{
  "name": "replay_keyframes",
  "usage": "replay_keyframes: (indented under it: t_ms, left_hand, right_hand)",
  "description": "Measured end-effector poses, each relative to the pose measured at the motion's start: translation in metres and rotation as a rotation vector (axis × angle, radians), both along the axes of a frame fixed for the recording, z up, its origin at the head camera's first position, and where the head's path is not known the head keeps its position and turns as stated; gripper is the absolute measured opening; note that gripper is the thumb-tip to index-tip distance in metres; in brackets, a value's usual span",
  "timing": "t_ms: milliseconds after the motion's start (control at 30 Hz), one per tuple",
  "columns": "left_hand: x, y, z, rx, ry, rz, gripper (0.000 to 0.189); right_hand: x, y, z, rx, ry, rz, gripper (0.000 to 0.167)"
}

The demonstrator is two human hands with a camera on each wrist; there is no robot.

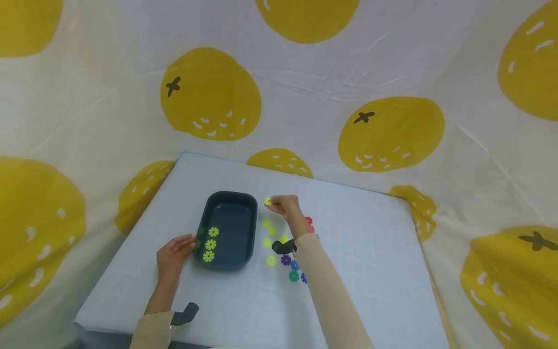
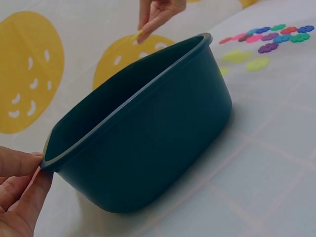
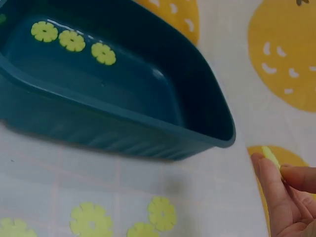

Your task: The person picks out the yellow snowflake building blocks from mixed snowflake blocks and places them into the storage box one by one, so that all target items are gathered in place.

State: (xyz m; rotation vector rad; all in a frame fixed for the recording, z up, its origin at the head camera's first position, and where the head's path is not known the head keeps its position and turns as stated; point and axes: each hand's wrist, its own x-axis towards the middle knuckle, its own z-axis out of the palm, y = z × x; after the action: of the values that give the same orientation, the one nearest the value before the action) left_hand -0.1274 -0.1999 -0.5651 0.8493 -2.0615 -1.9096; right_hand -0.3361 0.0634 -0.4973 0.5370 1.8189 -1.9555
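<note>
My left hand (image 1: 173, 256) pinches the rim of a dark teal plastic tub (image 2: 148, 148) at its near left side, thumb and fingers on the lip. Inside, three yellow-green snowflake-shaped discs (image 3: 72, 41) lie in a row on the floor of the tub. Past the tub's far right side, my right hand (image 1: 286, 207) pinches another yellow-green disc (image 1: 268, 201) between thumb and fingertips, raised above the table. In the right wrist view this disc (image 3: 270, 156) appears nearly edge-on. Below that hand, several loose yellow-green discs (image 1: 271, 261) are scattered beside the tub.
Purple (image 1: 286, 260), blue, green (image 1: 294, 276), red and pink discs lie grouped right of the yellow-green ones, partly hidden by the right forearm. A pale cloth covers the table (image 1: 370, 242). Behind it hangs a white curtain (image 1: 301, 82) with large yellow fruit prints.
</note>
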Motion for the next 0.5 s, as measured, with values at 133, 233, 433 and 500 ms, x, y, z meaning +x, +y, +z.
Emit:
replay_keyframes:
  t_ms: [133,233,433,500]
  left_hand:
    - [0.0,0.0,0.0,0.0,0.0,-0.004,0.036]
    - [0.0,0.0,-0.001,-0.003,-0.002,-0.004,0.036]
    - [0.001,-0.001,0.0,-0.015,-0.007,-0.013,0.037]
    - [0.001,0.0,-0.001,-0.017,-0.009,-0.017,0.038]
  right_hand:
    - [0.002,-0.008,0.0,-0.006,0.012,0.015,0.022]
    - [0.004,-0.014,0.0,-0.001,0.03,0.035,0.022]
    - [0.009,-0.033,-0.002,0.03,0.054,0.076,0.022]
    - [0.011,-0.04,-0.004,0.029,0.06,0.082,0.022]
